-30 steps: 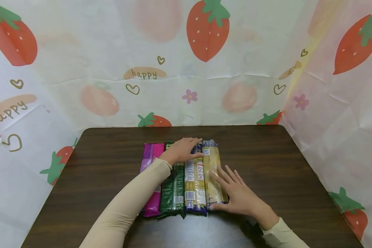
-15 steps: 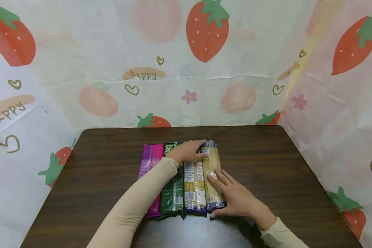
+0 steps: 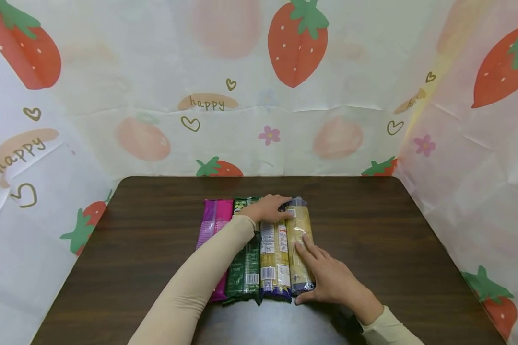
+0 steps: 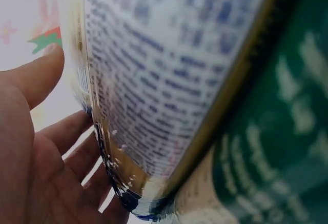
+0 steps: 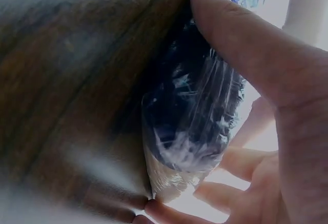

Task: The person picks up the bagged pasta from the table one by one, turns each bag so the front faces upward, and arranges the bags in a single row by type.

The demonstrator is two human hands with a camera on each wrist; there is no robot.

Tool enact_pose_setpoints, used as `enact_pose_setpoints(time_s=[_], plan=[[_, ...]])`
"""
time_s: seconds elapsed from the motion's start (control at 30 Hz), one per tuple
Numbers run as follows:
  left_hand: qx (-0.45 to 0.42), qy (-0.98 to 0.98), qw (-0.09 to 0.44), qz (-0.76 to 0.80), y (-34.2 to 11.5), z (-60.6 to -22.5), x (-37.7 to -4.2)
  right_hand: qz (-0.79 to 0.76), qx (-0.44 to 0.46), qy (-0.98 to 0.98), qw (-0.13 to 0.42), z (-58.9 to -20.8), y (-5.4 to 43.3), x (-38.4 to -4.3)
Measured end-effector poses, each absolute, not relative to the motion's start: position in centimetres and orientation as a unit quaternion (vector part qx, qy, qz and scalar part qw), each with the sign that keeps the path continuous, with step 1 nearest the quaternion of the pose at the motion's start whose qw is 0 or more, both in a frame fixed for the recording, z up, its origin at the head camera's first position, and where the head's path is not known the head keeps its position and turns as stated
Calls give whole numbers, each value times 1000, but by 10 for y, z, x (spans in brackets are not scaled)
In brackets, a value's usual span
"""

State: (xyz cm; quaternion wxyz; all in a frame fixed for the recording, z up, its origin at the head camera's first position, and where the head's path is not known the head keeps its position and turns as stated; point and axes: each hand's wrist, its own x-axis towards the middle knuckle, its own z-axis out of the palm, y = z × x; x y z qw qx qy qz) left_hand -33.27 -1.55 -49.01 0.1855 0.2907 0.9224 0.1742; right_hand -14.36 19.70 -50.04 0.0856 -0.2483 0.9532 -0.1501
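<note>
A row of long packs lies side by side on the table: a pink and purple pack [image 3: 216, 214], a green pack [image 3: 244, 273] with white print, a clear pasta pack [image 3: 275, 258] with white labels, and a clear spaghetti pack [image 3: 298, 225] with blue ends at the right. My left hand [image 3: 265, 208] reaches across the far ends, thumb and fingers extended toward the spaghetti pack. My right hand [image 3: 332, 278] rests against that pack's right side and near end. Its thumb lies by the blue end [image 5: 200, 106] in the right wrist view. The left forearm hides part of the pink and green packs.
The dark wood table [image 3: 164, 206] extends on both sides of the row. A strawberry-print cloth [image 3: 224, 139] encloses the back and sides. A dark object [image 3: 347, 320], hard to make out, shows under the right wrist.
My left hand has slid right along the far ends toward the spaghetti pack. My right thumb has moved down to that pack's near end, and its fingers have drawn closer together.
</note>
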Motion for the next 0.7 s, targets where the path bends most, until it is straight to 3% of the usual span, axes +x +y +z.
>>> enact_pose_setpoints(time_s=[0.27, 0.7], plan=[[253, 930, 210, 167, -9, -488, -328, -148, -241, 955, 87, -502, 196, -146], [245, 934, 181, 185, -4, -494, -333, -193, -263, 943, 70, -507, 201, -150]])
